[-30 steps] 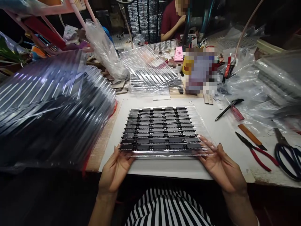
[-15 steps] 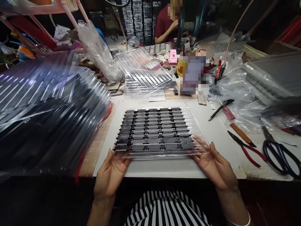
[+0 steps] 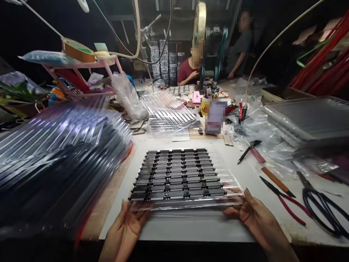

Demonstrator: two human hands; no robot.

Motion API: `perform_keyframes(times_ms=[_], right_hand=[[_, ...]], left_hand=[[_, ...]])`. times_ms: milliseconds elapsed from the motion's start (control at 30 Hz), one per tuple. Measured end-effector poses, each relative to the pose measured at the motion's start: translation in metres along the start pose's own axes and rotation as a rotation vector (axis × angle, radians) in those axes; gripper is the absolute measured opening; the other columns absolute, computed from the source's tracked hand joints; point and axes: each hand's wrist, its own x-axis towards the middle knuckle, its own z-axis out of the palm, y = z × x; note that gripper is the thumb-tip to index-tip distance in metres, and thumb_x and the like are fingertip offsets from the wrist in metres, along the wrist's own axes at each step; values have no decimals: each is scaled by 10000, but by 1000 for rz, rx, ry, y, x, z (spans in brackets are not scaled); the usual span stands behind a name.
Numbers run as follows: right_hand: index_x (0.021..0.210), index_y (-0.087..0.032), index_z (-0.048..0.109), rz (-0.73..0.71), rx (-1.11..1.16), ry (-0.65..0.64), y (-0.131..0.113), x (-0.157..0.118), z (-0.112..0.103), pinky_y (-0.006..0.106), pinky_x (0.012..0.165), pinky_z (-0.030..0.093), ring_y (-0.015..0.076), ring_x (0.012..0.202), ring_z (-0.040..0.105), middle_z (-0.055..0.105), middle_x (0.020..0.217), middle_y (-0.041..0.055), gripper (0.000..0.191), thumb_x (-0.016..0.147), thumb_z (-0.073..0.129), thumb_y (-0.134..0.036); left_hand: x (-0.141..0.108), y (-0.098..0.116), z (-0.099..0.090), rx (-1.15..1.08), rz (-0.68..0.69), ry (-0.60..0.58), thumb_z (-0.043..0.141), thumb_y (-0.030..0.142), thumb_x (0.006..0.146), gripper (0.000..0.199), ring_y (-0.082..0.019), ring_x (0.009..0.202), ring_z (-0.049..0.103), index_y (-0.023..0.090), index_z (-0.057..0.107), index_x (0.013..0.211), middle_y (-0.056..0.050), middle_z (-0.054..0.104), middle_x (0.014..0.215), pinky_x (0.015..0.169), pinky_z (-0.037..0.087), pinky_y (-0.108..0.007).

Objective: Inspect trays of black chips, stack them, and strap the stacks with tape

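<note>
A clear plastic tray (image 3: pixel 233 178) carries several rows of black comb-like parts (image 3: pixel 177 174), with a bare strip along its right side. My left hand (image 3: pixel 127 225) grips the tray's near left corner, thumb on the edge and fingers underneath. At the near right corner my right hand (image 3: pixel 253 214) holds it the same way, its fingers partly seen through the plastic. Below the tray lies a white board (image 3: pixel 185 227).
Stacked clear trays (image 3: pixel 60 163) fill the left side. More trays (image 3: pixel 171 112) lie behind. On the right are scissors (image 3: pixel 321 207), red-handled pliers (image 3: pixel 286 200), a knife (image 3: pixel 278 182) and plastic bags. Two people are at the back.
The camera view has tilted upward, so the scene sits lower and a second person shows at the back. Both hands still hold the tray.
</note>
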Motion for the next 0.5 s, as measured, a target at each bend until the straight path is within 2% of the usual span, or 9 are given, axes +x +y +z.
perform_keyframes(times_ms=[67, 200, 367, 500], right_hand=[[990, -135, 689, -32, -40, 20, 3, 0, 1, 364, 669, 527, 193, 612, 637, 684, 985, 120, 427, 841, 539, -505], [943, -145, 704, -99, -52, 72, 11, 2, 1, 340, 649, 525, 187, 593, 630, 696, 919, 105, 408, 823, 564, -509], [905, -164, 721, -162, -102, 85, 18, 6, -3, 312, 621, 542, 184, 589, 622, 703, 852, 96, 407, 785, 601, -534], [881, -202, 715, -192, -115, 155, 21, 6, -10, 285, 592, 557, 197, 673, 643, 693, 861, 72, 344, 797, 592, -513]], left_hand=[[0, 1, -1, -4, -7, -4, 367, 147, 923, 373, -268, 1054, 618, 177, 726, 827, -86, 711, 1018, 930, 495, -418], [3, 3, -4, -22, -43, -70, 392, 166, 916, 351, -297, 1081, 595, 179, 727, 812, -86, 692, 1079, 949, 473, -458], [5, 2, -2, -8, -35, -149, 349, 188, 937, 392, -290, 1059, 610, 160, 720, 815, -124, 709, 1007, 952, 461, -467], [0, -2, 3, 48, 0, -94, 375, 239, 940, 355, -287, 984, 649, 142, 696, 825, -130, 721, 947, 907, 486, -469]])
